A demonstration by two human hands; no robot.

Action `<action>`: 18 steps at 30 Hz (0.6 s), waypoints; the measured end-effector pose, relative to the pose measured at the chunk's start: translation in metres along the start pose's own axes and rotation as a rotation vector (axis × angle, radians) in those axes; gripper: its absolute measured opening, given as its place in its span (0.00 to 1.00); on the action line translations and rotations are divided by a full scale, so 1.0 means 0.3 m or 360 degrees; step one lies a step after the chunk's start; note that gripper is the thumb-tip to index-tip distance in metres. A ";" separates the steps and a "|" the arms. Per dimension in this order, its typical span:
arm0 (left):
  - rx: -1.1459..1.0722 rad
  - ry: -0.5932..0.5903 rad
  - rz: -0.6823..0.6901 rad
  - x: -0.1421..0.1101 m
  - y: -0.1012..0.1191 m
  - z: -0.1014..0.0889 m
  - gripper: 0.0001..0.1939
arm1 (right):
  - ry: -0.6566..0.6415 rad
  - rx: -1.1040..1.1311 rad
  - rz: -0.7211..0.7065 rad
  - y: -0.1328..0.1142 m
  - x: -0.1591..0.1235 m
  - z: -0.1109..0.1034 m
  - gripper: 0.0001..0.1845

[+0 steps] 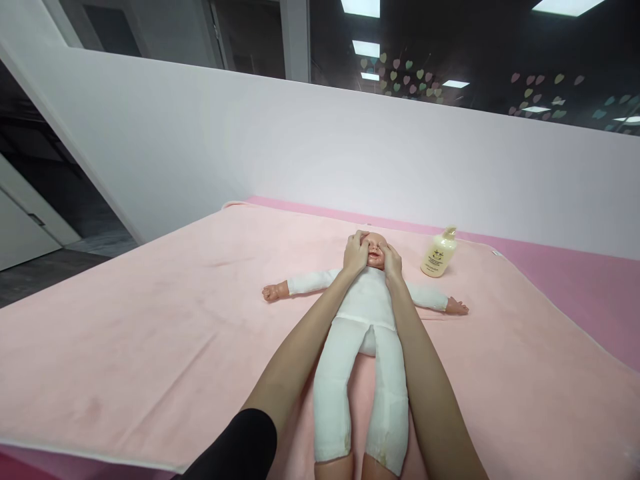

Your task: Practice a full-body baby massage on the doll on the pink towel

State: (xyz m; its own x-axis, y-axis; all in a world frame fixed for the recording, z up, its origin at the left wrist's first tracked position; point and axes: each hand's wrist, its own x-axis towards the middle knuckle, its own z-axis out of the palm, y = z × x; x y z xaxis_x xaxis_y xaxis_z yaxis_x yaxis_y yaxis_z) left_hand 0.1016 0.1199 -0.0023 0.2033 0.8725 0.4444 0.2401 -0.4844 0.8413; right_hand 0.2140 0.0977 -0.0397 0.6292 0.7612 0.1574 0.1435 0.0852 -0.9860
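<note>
A baby doll (367,307) in a white suit lies on its back on a pink blanket (150,320), arms spread wide. Both my forearms reach along its body to its head. My left hand (354,253) lies against the left side of the doll's face, fingers curved over the cheek and forehead. My right hand (392,261) presses the other side of the face, fingers together against it. Neither hand holds a separate object.
A cream pump bottle (439,253) stands on the blanket just right of the doll's head. A white wall (300,147) runs behind the padded surface, with dark glass above. The blanket's left edge drops to a dark floor (45,267).
</note>
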 end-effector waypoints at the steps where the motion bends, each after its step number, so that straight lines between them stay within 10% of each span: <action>1: -0.0009 -0.0003 0.0006 -0.001 0.001 0.000 0.15 | 0.0005 -0.0021 -0.0007 -0.001 -0.001 0.000 0.24; 18: -0.0305 0.0089 -0.0028 0.011 -0.049 0.019 0.21 | 0.0127 0.0333 0.0082 0.023 0.023 0.019 0.24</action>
State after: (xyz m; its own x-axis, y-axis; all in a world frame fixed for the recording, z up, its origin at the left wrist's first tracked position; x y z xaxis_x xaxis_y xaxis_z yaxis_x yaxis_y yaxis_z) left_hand 0.1040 0.1295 -0.0149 0.1466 0.8855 0.4409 0.0570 -0.4525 0.8899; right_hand 0.2150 0.1074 -0.0458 0.6911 0.7155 0.1021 -0.0468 0.1853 -0.9816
